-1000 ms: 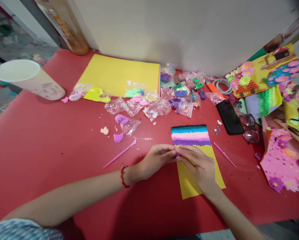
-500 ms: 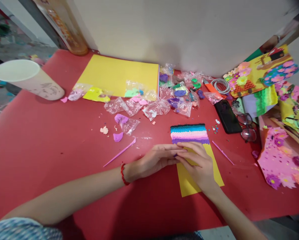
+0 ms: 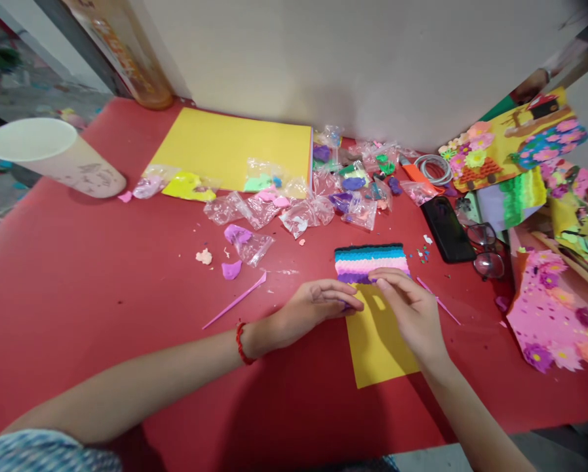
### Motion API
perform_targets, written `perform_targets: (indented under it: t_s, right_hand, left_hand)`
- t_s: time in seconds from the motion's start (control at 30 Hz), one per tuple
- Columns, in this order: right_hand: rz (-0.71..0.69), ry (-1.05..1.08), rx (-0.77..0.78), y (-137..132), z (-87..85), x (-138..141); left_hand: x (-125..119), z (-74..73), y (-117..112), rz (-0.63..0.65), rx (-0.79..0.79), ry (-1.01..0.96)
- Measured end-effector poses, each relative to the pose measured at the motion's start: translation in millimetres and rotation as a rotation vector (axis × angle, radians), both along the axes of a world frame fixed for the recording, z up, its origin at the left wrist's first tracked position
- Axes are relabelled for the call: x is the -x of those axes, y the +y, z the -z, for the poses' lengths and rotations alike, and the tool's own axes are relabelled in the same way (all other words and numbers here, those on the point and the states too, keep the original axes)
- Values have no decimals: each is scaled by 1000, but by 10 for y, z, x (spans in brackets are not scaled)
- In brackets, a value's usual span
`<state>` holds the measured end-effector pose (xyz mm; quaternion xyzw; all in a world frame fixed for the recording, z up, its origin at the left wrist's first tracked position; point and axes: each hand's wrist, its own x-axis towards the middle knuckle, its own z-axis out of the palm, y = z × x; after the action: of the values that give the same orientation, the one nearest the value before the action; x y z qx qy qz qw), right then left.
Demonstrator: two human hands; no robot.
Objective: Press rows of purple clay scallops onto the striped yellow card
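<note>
A yellow card [image 3: 385, 344] lies on the table, its upper end covered by clay strips [image 3: 370, 257] in black, blues, white, pink and purple. My left hand [image 3: 313, 308] hovers over the card's left edge, a little lump of purple clay [image 3: 347, 305] held between thumb and fingers. At the lowest purple row [image 3: 352, 278], my right hand [image 3: 411, 311] has thumb and forefinger pinched together. Anything between those fingertips is too small to tell from the row. One pink modelling tool [image 3: 237, 301] lies to the left, another pink tool [image 3: 448, 309] to the right, partly behind my right hand.
Bags of coloured clay [image 3: 298, 213] spread along the back beside a yellow sheet [image 3: 235, 144]. A paper cup [image 3: 92, 170] and a bottle [image 3: 151, 92] stand left. A phone [image 3: 446, 229], glasses [image 3: 488, 262] and clay-decorated cards [image 3: 554, 308] occupy the right.
My hands were together over the card around the purple clay. Now they are apart: the right has moved right and up to the purple row, while the left keeps purple clay.
</note>
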<state>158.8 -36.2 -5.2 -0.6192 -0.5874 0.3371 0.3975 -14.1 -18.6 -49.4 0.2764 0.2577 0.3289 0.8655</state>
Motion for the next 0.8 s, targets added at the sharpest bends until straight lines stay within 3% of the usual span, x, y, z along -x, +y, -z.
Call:
perform_targets:
  t_s: [0.07, 0.13, 0.27, 0.37, 0.43, 0.53, 0.7, 0.8]
  right_hand:
    - [-4, 37, 61, 46, 3, -19]
    - [-26, 40, 79, 73, 27, -25]
    - [-49, 78, 150, 56, 83, -25]
    - [-28, 307, 458, 10, 77, -21]
    - [-25, 490, 665, -12, 49, -17]
    - [-12, 664, 815, -19, 13, -12]
    - [15, 834, 888, -10, 30, -7]
    - [24, 911, 891, -9, 41, -4]
  left_hand:
    - [10, 4, -8, 6, -60, 13]
    - [24, -11, -30, 33, -217, 94]
    - [64, -86, -96, 181, -809, 396]
    - [87, -127, -123, 284, -1162, 465]
    - [92, -129, -132, 303, -1273, 496]
    - [79, -99, -163, 294, -1408, 606]
    - [23, 3, -270, 186, -1724, 953]
    - [7, 40, -300, 180, -1847, 996]
